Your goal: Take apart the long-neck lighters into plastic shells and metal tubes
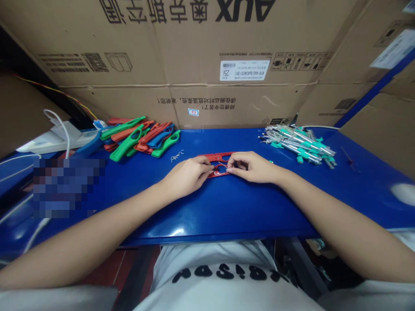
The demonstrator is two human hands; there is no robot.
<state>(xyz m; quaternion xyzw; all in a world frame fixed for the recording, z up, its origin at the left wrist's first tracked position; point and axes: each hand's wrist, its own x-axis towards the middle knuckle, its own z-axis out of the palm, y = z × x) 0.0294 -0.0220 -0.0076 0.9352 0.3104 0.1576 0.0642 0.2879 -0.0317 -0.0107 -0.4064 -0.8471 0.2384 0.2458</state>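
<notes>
Two red plastic casing halves lie on the blue table before me, a far one (212, 157) and a near one with a loop-shaped end (221, 168). Thin white wire and a small dark part sit in the near half. My left hand (188, 176) pinches at its left side, fingertips closed on something too small to make out. From the right, my right hand (256, 166) has thumb and forefinger closed at the looped end, near a thin wire; what they grip is partly hidden.
Green, orange, red and blue plastic handle casings (132, 138) are heaped at the back left. Silver metal tubes with green parts and wires (301, 144) are piled at the right. Small pins (177, 156) lie left of centre. A large cardboard sheet (136, 93) stands behind the table.
</notes>
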